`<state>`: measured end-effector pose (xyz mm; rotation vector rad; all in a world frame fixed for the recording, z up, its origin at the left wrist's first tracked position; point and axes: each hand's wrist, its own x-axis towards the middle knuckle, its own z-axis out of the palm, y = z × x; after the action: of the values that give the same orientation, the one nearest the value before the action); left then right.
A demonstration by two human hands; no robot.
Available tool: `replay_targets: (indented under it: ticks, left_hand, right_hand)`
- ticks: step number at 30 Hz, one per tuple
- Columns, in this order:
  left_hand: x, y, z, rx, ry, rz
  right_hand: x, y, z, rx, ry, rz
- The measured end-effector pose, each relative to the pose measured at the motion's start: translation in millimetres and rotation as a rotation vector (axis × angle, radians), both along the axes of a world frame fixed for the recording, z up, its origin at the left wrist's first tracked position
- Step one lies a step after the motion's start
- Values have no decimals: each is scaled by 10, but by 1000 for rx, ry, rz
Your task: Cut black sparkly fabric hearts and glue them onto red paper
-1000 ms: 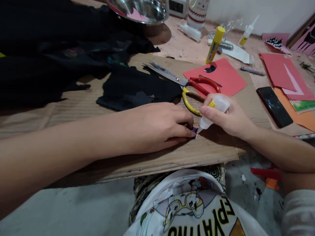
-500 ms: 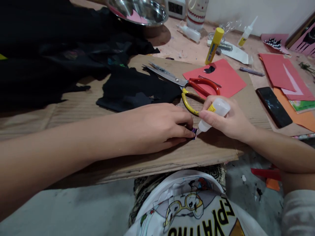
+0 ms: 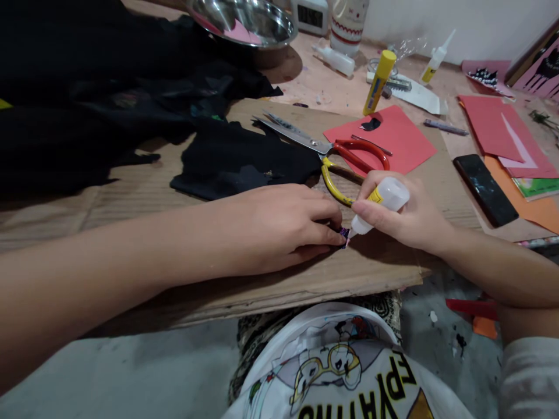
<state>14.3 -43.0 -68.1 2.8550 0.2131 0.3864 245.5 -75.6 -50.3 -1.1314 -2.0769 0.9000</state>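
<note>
My left hand (image 3: 279, 224) lies palm down on the brown cardboard sheet (image 3: 131, 198), its fingertips pinching a tiny dark purple piece (image 3: 345, 234) against the board. My right hand (image 3: 406, 212) is closed around a small white glue bottle (image 3: 381, 203) with a yellow label, tilted down so the nozzle tip touches that piece. Just behind both hands lie scissors (image 3: 336, 154) with one red and one yellow handle, blades pointing left.
Black fabric (image 3: 109, 99) covers the left of the board. Red paper (image 3: 384, 137), a yellow glue stick (image 3: 378, 81), more glue bottles (image 3: 434, 58), a steel bowl (image 3: 248, 20), a black phone (image 3: 484, 189) and coloured paper sheets (image 3: 506, 131) lie beyond and to the right.
The glue bottle has tilted a little flatter and its nozzle has crept slightly left along the small piece. My left hand has stayed put.
</note>
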Motion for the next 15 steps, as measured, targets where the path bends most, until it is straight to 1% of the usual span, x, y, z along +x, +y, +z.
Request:
replay_targets:
  ticks: [6,12,15]
  left_hand:
    - [-16,4,-18,-18,-20,-4]
    - [-8,18,-36,24,-28,-19]
    - [0,17,-37,37,-25,-18]
  right_hand:
    - [8,22,-15,21,11,-56]
    - [-6,-5,6,-4,8,-27]
    - [-21,-19,11,21,-8,-12]
